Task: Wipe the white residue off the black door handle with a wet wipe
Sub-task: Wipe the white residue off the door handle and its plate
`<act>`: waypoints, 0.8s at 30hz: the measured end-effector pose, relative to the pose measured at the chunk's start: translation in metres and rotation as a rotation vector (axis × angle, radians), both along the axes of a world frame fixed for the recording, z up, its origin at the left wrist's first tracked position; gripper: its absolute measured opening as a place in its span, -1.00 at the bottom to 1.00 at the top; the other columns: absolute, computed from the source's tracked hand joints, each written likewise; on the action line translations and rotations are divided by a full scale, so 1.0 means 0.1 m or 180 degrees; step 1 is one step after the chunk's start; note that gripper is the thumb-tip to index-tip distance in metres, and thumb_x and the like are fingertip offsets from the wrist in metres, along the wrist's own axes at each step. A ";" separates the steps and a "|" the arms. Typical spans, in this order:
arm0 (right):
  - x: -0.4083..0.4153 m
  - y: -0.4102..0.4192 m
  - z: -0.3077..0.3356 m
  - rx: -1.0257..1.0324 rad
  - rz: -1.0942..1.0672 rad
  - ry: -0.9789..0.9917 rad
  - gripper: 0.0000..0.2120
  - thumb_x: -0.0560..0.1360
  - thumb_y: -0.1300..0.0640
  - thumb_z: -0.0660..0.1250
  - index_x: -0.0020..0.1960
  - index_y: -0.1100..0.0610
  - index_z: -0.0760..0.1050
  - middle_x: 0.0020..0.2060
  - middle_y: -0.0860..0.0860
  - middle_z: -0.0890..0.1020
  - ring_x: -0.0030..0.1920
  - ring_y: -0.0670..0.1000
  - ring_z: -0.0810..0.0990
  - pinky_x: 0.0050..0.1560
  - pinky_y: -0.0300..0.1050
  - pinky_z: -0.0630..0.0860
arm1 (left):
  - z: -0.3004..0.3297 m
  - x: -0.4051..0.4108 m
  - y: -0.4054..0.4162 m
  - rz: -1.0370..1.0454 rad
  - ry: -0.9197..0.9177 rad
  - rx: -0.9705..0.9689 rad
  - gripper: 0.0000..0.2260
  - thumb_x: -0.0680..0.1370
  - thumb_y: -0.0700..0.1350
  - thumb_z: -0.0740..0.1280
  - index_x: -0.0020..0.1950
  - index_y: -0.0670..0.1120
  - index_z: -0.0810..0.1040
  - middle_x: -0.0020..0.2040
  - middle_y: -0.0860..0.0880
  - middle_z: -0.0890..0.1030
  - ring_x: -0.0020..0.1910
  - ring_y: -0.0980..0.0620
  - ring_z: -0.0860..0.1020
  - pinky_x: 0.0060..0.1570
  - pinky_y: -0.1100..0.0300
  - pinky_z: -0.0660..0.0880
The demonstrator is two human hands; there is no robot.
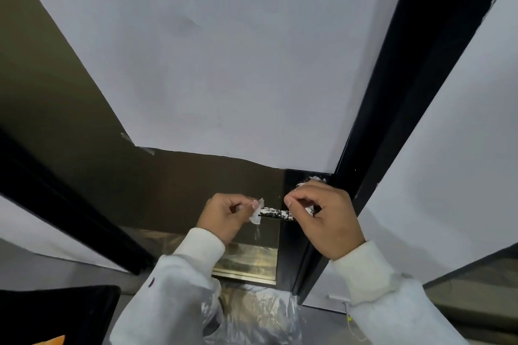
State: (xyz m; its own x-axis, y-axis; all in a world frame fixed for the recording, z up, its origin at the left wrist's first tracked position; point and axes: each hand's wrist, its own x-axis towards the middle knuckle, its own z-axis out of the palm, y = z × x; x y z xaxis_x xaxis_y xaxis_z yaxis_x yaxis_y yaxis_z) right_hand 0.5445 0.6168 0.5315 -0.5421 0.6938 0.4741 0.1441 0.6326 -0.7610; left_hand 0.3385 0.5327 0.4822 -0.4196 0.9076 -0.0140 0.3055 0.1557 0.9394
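The black door handle (276,214) juts out level from the dark door, and white residue speckles its top. My left hand (227,216) pinches a white wet wipe (257,214) against the handle's free left end. My right hand (322,218) is closed around the handle's right part near the black door edge, and a bit of white shows between its fingers. More white residue (311,179) sits on the black plate just above my right hand. Where the handle joins the door is hidden by my right hand.
A large white paper sheet (224,64) is taped over the door above the handle. The black door frame (392,109) runs up on the right. Clear plastic sheeting (260,314) lies on the floor below. A dark object (56,314) sits at the lower left.
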 end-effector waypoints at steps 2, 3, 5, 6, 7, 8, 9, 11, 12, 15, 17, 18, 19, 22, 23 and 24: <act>0.02 0.00 0.00 -0.0032 0.0014 0.0028 -0.89 0.48 0.27 0.46 -0.17 0.10 0.70 -0.27 -0.11 0.67 -0.19 -0.06 0.64 -0.18 -0.14 0.59 | -0.01 0.05 0.01 0.0158 -0.0588 0.0017 -0.93 0.49 -0.22 0.48 -0.19 -0.13 0.73 -0.14 -0.11 0.72 -0.04 -0.11 0.68 -0.03 0.04 0.63; 0.03 0.00 0.00 -0.0036 0.0021 0.0054 -0.89 0.48 0.27 0.46 -0.17 0.10 0.70 -0.27 -0.10 0.67 -0.19 -0.06 0.64 -0.18 -0.13 0.59 | -0.01 0.07 0.02 0.0205 -0.0816 0.0035 -0.93 0.47 -0.28 0.48 -0.20 -0.15 0.72 -0.13 -0.18 0.71 -0.04 -0.17 0.67 -0.04 0.02 0.63; 0.05 0.01 -0.01 -0.0040 0.0037 0.0089 -0.88 0.48 0.28 0.46 -0.18 0.11 0.69 -0.28 -0.10 0.67 -0.20 -0.05 0.64 -0.19 -0.12 0.59 | -0.03 0.05 0.03 0.0221 -0.1022 0.0010 -0.93 0.44 -0.31 0.49 -0.17 -0.16 0.72 -0.11 -0.24 0.70 -0.06 -0.23 0.66 -0.02 -0.04 0.63; 0.05 0.01 -0.01 -0.0050 0.0045 0.0087 -0.88 0.48 0.28 0.46 -0.18 0.10 0.69 -0.28 -0.10 0.67 -0.21 -0.05 0.65 -0.19 -0.11 0.58 | -0.04 0.03 0.03 0.0188 -0.1025 -0.0023 -0.93 0.44 -0.31 0.50 -0.15 -0.16 0.72 -0.11 -0.24 0.70 -0.07 -0.21 0.66 -0.02 -0.03 0.62; 0.06 0.02 -0.03 -0.0065 0.0052 0.0067 -0.88 0.48 0.27 0.46 -0.18 0.10 0.69 -0.28 -0.10 0.67 -0.21 -0.05 0.65 -0.20 -0.11 0.58 | -0.05 0.01 0.04 0.0139 -0.0982 -0.0074 -0.93 0.44 -0.31 0.49 -0.13 -0.16 0.72 -0.11 -0.24 0.69 -0.10 -0.17 0.66 -0.04 -0.01 0.62; 0.06 0.02 -0.04 -0.0077 0.0054 0.0036 -0.88 0.49 0.26 0.46 -0.18 0.09 0.69 -0.28 -0.11 0.67 -0.20 -0.05 0.65 -0.19 -0.12 0.58 | -0.03 0.00 0.05 0.0106 -0.0974 -0.0138 -0.92 0.45 -0.31 0.48 -0.12 -0.16 0.73 -0.11 -0.24 0.69 -0.11 -0.13 0.66 -0.07 0.03 0.62; 0.06 0.02 -0.06 -0.0096 0.0049 0.0001 -0.88 0.49 0.25 0.46 -0.18 0.08 0.69 -0.28 -0.11 0.67 -0.20 -0.06 0.65 -0.19 -0.13 0.58 | -0.02 -0.01 0.08 0.0100 -0.1059 -0.0208 -0.93 0.46 -0.32 0.47 -0.12 -0.18 0.73 -0.11 -0.24 0.69 -0.12 -0.11 0.65 -0.10 0.06 0.62; 0.07 0.01 -0.10 -0.0147 0.0034 -0.0048 -0.89 0.49 0.24 0.46 -0.17 0.07 0.70 -0.28 -0.12 0.66 -0.20 -0.06 0.64 -0.20 -0.17 0.57 | 0.03 -0.02 0.16 0.0183 -0.1532 -0.0435 -0.95 0.47 -0.35 0.44 -0.11 -0.27 0.69 -0.11 -0.23 0.69 -0.08 -0.14 0.65 -0.15 0.09 0.64; 0.07 0.01 -0.11 -0.0166 0.0035 -0.0059 -0.89 0.49 0.24 0.46 -0.17 0.07 0.70 -0.28 -0.13 0.66 -0.20 -0.06 0.64 -0.20 -0.20 0.56 | 0.06 -0.03 0.20 0.0226 -0.1784 -0.0592 -0.95 0.48 -0.37 0.43 -0.09 -0.32 0.66 -0.11 -0.22 0.69 -0.07 -0.15 0.65 -0.17 0.10 0.65; 0.07 0.03 -0.13 -0.0175 0.0041 -0.0082 -0.89 0.49 0.24 0.46 -0.17 0.08 0.70 -0.28 -0.13 0.66 -0.21 -0.06 0.64 -0.21 -0.19 0.56 | 0.07 -0.07 0.28 0.0189 -0.2000 -0.0852 -0.90 0.47 -0.35 0.43 -0.06 -0.38 0.62 -0.09 -0.24 0.68 -0.04 -0.17 0.66 -0.19 0.09 0.65; 0.08 0.05 -0.15 -0.0179 0.0026 -0.0081 -0.90 0.49 0.23 0.46 -0.17 0.08 0.70 -0.27 -0.13 0.66 -0.21 -0.06 0.64 -0.21 -0.13 0.58 | 0.01 -0.06 0.25 0.0114 -0.1820 -0.0608 -0.95 0.44 -0.33 0.46 -0.13 -0.32 0.66 -0.09 -0.27 0.68 -0.02 -0.22 0.66 -0.08 -0.04 0.64; 0.09 0.05 -0.15 -0.0186 0.0017 -0.0090 -0.90 0.49 0.23 0.46 -0.16 0.07 0.70 -0.27 -0.13 0.67 -0.20 -0.05 0.65 -0.21 -0.11 0.58 | -0.02 -0.05 0.21 0.0080 -0.1644 -0.0420 -0.97 0.43 -0.32 0.47 -0.16 -0.27 0.69 -0.10 -0.27 0.68 -0.03 -0.22 0.66 -0.04 -0.06 0.63; 0.09 0.05 -0.16 -0.0193 0.0009 -0.0113 -0.91 0.49 0.22 0.46 -0.15 0.07 0.70 -0.27 -0.12 0.67 -0.20 -0.06 0.65 -0.21 -0.10 0.59 | -0.06 -0.04 0.16 0.0051 -0.1400 -0.0229 -0.97 0.42 -0.30 0.48 -0.16 -0.23 0.71 -0.12 -0.24 0.69 -0.07 -0.17 0.66 -0.05 -0.03 0.62; 0.10 0.05 -0.18 -0.0180 0.0011 -0.0155 -0.92 0.50 0.21 0.46 -0.14 0.08 0.70 -0.26 -0.11 0.67 -0.21 -0.06 0.64 -0.21 -0.10 0.59 | -0.18 0.03 0.07 0.0061 -0.0817 0.0295 -0.90 0.41 -0.30 0.49 -0.10 -0.17 0.73 -0.11 -0.11 0.73 -0.06 -0.04 0.68 -0.01 0.11 0.59; 0.10 0.06 -0.18 -0.0169 0.0014 -0.0156 -0.92 0.50 0.21 0.46 -0.14 0.09 0.70 -0.26 -0.11 0.67 -0.21 -0.06 0.64 -0.21 -0.11 0.59 | -0.22 0.07 0.06 0.0122 -0.0778 0.0471 -0.88 0.40 -0.31 0.49 -0.08 -0.18 0.72 -0.08 -0.10 0.73 -0.01 -0.03 0.68 0.05 0.11 0.57; 0.10 0.06 -0.18 -0.0165 0.0016 -0.0160 -0.93 0.50 0.21 0.46 -0.14 0.09 0.70 -0.26 -0.10 0.67 -0.21 -0.06 0.64 -0.21 -0.11 0.59 | -0.27 0.11 0.03 0.0232 -0.0783 0.0620 -0.86 0.39 -0.32 0.49 -0.07 -0.19 0.72 -0.06 -0.10 0.73 0.04 -0.03 0.67 0.09 0.10 0.55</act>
